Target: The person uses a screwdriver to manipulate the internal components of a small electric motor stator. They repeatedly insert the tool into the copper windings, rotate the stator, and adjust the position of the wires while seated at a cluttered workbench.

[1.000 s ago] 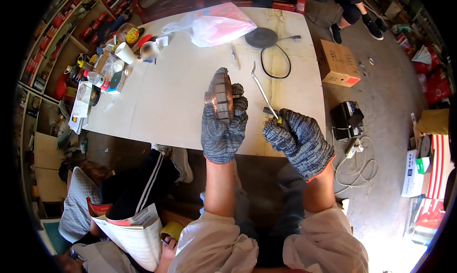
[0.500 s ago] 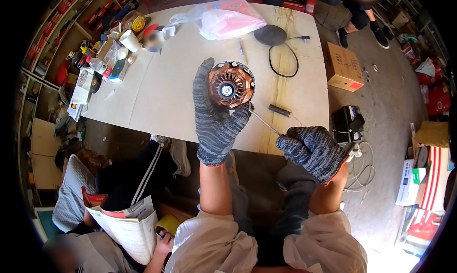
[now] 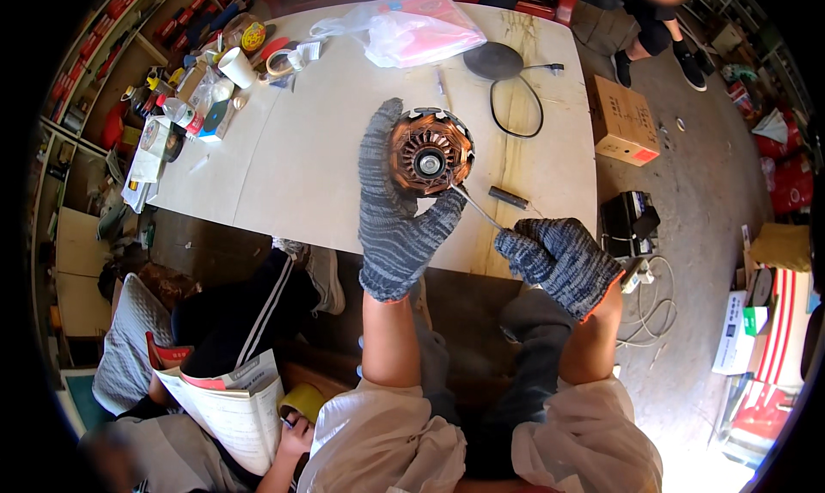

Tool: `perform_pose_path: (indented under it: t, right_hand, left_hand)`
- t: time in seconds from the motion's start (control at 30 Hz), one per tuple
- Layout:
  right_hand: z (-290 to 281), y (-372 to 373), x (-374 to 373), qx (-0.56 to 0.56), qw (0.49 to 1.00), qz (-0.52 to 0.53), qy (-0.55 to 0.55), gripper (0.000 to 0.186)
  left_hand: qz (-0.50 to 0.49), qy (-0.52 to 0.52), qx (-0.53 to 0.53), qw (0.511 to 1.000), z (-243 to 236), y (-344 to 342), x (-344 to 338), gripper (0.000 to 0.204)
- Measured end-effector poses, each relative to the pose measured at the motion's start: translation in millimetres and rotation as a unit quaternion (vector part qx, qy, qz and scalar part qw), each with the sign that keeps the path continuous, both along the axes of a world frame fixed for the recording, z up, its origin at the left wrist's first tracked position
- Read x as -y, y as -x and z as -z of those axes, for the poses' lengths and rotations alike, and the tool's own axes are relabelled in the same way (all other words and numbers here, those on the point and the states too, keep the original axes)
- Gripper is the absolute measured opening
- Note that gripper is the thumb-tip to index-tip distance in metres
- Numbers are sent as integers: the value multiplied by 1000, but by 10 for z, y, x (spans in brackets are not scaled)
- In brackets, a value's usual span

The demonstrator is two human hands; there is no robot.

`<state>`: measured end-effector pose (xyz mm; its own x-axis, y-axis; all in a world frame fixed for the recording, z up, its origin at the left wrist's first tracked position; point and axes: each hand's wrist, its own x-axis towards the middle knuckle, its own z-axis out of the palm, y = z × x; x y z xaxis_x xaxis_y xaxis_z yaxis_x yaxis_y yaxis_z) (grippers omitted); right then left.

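Above the pale wooden table (image 3: 284, 158), my gloved left hand (image 3: 395, 222) grips the round copper-wound motor stator (image 3: 429, 152) at frame centre; my right hand (image 3: 559, 261) clasps a thin metal rod (image 3: 478, 208) touching it.

Workshop: cluttered shelves (image 3: 103, 89), worktable (image 3: 292, 158)

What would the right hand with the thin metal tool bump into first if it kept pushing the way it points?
Most likely the round copper-wound motor part held up by the left hand. The right hand aims its thin metal rod up-left, and the tip already looks to be at the part's lower edge, though depth is unclear.
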<state>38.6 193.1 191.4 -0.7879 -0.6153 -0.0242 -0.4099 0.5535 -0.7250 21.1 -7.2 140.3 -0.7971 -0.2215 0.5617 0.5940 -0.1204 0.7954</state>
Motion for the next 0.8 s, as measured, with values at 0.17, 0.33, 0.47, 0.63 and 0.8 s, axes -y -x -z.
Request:
perform_pose_path:
  t: [0.17, 0.33, 0.47, 0.63, 0.8]
  right_hand:
    - [53, 90, -26, 41, 999, -9, -7, 23]
    - [119, 103, 33, 11, 998, 37, 42, 33]
    - [161, 121, 50, -45, 998, 35, 23, 33]
    - [214, 164, 73, -127, 991, 16, 30, 30]
    - [226, 227, -21, -108, 993, -15, -50, 15]
  left_hand:
    - [28, -28, 22, 999, 17, 30, -8, 87]
    - [38, -50, 48, 997, 21, 51, -22, 92]
    - [4, -47, 11, 999, 3, 76, -72, 87]
    - [12, -86, 23, 996, -13, 83, -113, 87]
    - [32, -55, 35, 997, 0, 122, -78, 91]
